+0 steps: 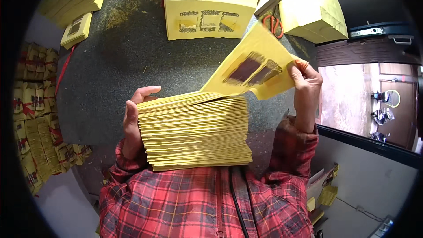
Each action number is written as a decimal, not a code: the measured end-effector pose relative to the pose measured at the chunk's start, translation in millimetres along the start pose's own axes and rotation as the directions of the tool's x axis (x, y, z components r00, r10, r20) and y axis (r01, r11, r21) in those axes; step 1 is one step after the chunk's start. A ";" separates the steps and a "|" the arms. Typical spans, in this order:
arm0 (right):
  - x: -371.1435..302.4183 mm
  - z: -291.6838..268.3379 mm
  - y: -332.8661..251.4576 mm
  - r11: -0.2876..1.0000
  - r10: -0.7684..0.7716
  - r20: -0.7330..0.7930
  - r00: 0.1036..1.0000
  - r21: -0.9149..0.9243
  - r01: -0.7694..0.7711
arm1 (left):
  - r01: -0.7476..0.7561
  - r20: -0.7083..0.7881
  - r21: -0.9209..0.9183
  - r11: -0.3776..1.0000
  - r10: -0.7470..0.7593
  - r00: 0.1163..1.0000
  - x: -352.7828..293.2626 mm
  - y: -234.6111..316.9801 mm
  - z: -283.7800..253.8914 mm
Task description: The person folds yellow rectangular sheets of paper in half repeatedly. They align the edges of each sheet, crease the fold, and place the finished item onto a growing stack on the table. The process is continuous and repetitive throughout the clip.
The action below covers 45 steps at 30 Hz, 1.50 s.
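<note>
A thick stack of yellow folded paper (194, 136) stands against my front at the table's near edge, its many edges facing up. My left hand (134, 121) grips the left end of this stack, with thumb and forefinger showing beside it. My right hand (306, 79) pinches the right corner of a yellow printed sheet (238, 59), lifted and tilted above the stack. Dark purple and brown block prints mark its face. Its lower left edge still meets the top of the stack. Something orange wraps one finger of my right hand.
Across the grey table (114, 70) stands a large yellow paper block (207, 0) with printed panels. Red-handled scissors (273, 25) lie between it and another yellow block (313, 13). More yellow paper stacks (75, 0) are at far left. Tied bundles (37, 101) pile up beyond the table's left side.
</note>
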State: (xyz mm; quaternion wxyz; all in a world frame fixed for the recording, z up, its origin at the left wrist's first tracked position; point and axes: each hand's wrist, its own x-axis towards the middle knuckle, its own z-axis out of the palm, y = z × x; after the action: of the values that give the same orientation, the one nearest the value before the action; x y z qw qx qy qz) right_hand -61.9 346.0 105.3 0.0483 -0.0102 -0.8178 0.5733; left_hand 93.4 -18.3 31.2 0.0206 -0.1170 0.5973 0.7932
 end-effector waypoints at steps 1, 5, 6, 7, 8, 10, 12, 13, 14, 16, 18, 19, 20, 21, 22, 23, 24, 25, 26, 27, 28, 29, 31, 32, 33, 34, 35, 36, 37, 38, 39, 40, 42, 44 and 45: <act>5.5 -11.6 18.3 0.998 0.062 -0.020 0.998 0.013 -0.061 | -0.002 0.013 0.009 1.000 0.001 1.000 1.3 1.9 1.4; 11.1 -35.2 94.5 0.964 0.252 -0.055 0.966 0.102 -0.246 | -0.024 0.033 0.030 0.999 0.023 0.999 3.0 -0.2 1.5; 9.6 -36.8 107.4 0.964 0.262 -0.059 0.963 0.064 -0.258 | -0.024 0.038 0.030 0.999 0.023 0.999 2.8 0.3 0.5; 6.4 -36.6 115.0 0.962 0.272 -0.066 0.960 0.026 -0.270 | -0.023 0.044 0.030 0.999 0.021 0.999 2.8 1.3 -0.4; 3.4 -36.6 122.3 0.954 0.297 -0.069 0.952 -0.015 -0.299 | -0.014 0.046 0.023 1.000 0.013 0.999 2.7 2.8 -0.3; -3.6 -25.3 117.9 0.853 0.064 -0.091 0.994 -0.511 -0.102 | 0.003 0.045 0.008 1.000 -0.004 0.999 2.0 4.6 1.1; -12.8 -11.2 103.0 0.612 -0.216 -0.008 0.976 -0.780 0.129 | -0.004 0.054 0.034 0.999 0.002 0.999 2.7 2.8 -0.6; -14.5 1.4 90.8 0.797 -0.170 -0.013 0.985 -0.590 0.130 | -0.009 0.056 0.045 0.999 0.006 0.998 2.7 0.5 -2.1; -16.6 15.5 78.0 0.931 -0.114 -0.006 0.993 -0.350 0.105 | -0.011 0.042 0.038 0.999 0.010 0.999 2.6 1.7 -0.8; -21.7 38.9 58.6 0.995 -0.095 0.098 0.991 0.012 0.095 | -0.021 0.057 0.027 0.999 0.020 0.998 3.5 -2.2 -4.4; -24.2 62.2 52.9 0.974 -0.134 0.257 0.957 0.210 0.081 | -0.025 0.060 0.011 1.000 0.025 0.998 4.8 -2.5 -4.8; -24.4 72.6 56.3 0.965 -0.135 0.327 0.935 0.256 0.050 | -0.019 0.081 0.007 1.000 0.019 0.997 6.8 -2.5 -6.0; -31.0 79.3 55.6 0.932 -0.042 0.367 0.929 0.351 -0.097 | -0.013 0.102 0.004 1.000 0.013 0.995 8.8 -2.4 -8.4; -40.3 87.3 52.1 0.870 0.044 0.423 0.905 0.430 -0.243 | -0.008 0.114 -0.003 1.000 0.008 0.993 9.2 -4.8 -11.5; -48.9 93.3 51.0 0.830 0.060 0.425 0.903 0.482 -0.282 | -0.002 0.119 -0.007 1.000 0.002 0.993 9.1 -6.6 -12.9; -57.8 97.9 51.1 0.785 0.077 0.428 0.901 0.531 -0.319 | 0.005 0.124 -0.011 1.000 -0.003 0.992 9.3 -9.1 -14.0; -67.2 100.9 52.4 0.738 0.095 0.430 0.898 0.574 -0.354 | 0.012 0.131 -0.020 1.000 -0.009 0.991 9.0 -9.6 -13.3; -74.6 102.4 53.2 0.675 0.170 0.454 0.874 0.593 -0.439 | 0.028 0.068 -0.050 0.998 -0.025 0.997 6.5 -10.7 -7.4; -80.1 101.5 51.9 0.676 0.187 0.422 0.887 0.600 -0.428 | 0.042 0.006 -0.082 0.996 -0.042 0.999 3.0 -12.4 4.3; -82.8 100.1 49.6 0.678 0.205 0.386 0.900 0.607 -0.414 | 0.054 -0.052 -0.114 0.992 -0.060 0.997 2.0 -12.9 11.9; -83.4 99.7 49.7 0.660 0.221 0.328 0.919 0.643 -0.388 | 0.051 -0.024 -0.091 0.995 -0.053 0.998 2.6 -14.4 6.6; -84.0 99.0 49.7 0.643 0.239 0.268 0.933 0.676 -0.359 | 0.050 0.019 -0.080 0.996 -0.048 0.999 2.6 -16.2 -0.2; -87.3 96.8 43.4 0.681 0.181 0.319 0.930 0.641 -0.352 | 0.041 0.103 -0.054 0.998 -0.035 0.994 4.3 -14.1 -9.0; -90.3 96.4 44.8 0.706 0.170 0.325 0.930 0.619 -0.345 | 0.040 0.084 -0.135 0.990 -0.029 0.996 3.3 -16.0 -3.4; -92.9 96.9 45.2 0.729 0.161 0.335 0.928 0.593 -0.340 | 0.042 0.074 -0.120 0.992 -0.033 0.997 3.0 -15.4 -1.1; -94.2 93.9 38.0 0.732 0.174 0.302 0.937 0.597 -0.328 | 0.044 0.063 -0.105 0.994 -0.038 0.997 2.3 -13.3 0.5; -95.5 91.6 40.1 0.781 0.137 0.304 0.943 0.552 -0.291 | 0.046 0.051 -0.090 0.995 -0.042 0.998 1.5 -12.6 0.8; -96.6 88.5 41.6 0.825 0.099 0.301 0.948 0.509 -0.247 | 0.053 0.083 -0.102 0.993 -0.045 0.996 1.7 -12.1 -0.3; -97.6 85.8 41.2 0.863 0.061 0.301 0.952 0.463 -0.201 | 0.061 0.114 -0.114 0.992 -0.048 0.992 1.5 -12.3 -3.0; -99.5 82.6 38.7 0.858 0.035 0.335 0.942 0.472 -0.200 | 0.069 0.145 -0.126 0.990 -0.051 0.988 1.2 -12.4 -6.5; -100.0 77.4 31.2 0.887 0.004 0.357 0.934 0.430 -0.168 | 0.077 0.174 -0.138 0.987 -0.052 0.983 0.5 -12.0 -10.1; -99.6 70.9 22.9 0.912 -0.027 0.380 0.925 0.388 -0.133 | 0.107 0.220 -0.121 0.987 -0.079 0.972 1.7 -8.4 -15.4; -93.6 54.3 17.9 0.968 -0.134 0.439 0.889 0.250 0.023 | 0.162 0.355 0.029 0.986 -0.161 0.921 7.0 10.7 -25.9; -90.8 39.5 -2.1 0.958 -0.256 0.584 0.770 0.049 0.282 | 0.220 0.510 0.133 0.966 -0.257 0.821 17.3 23.1 -42.0; -91.9 36.3 -13.4 0.898 -0.324 0.645 0.692 -0.020 0.440 | 0.247 0.545 0.194 0.949 -0.314 0.777 19.8 32.2 -46.2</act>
State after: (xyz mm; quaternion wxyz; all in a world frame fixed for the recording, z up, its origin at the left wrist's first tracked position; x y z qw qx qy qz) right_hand 26.8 300.8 99.5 -0.1090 0.3477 -0.8167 0.4474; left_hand 76.0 -73.7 45.4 0.3225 0.0389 0.5826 0.7450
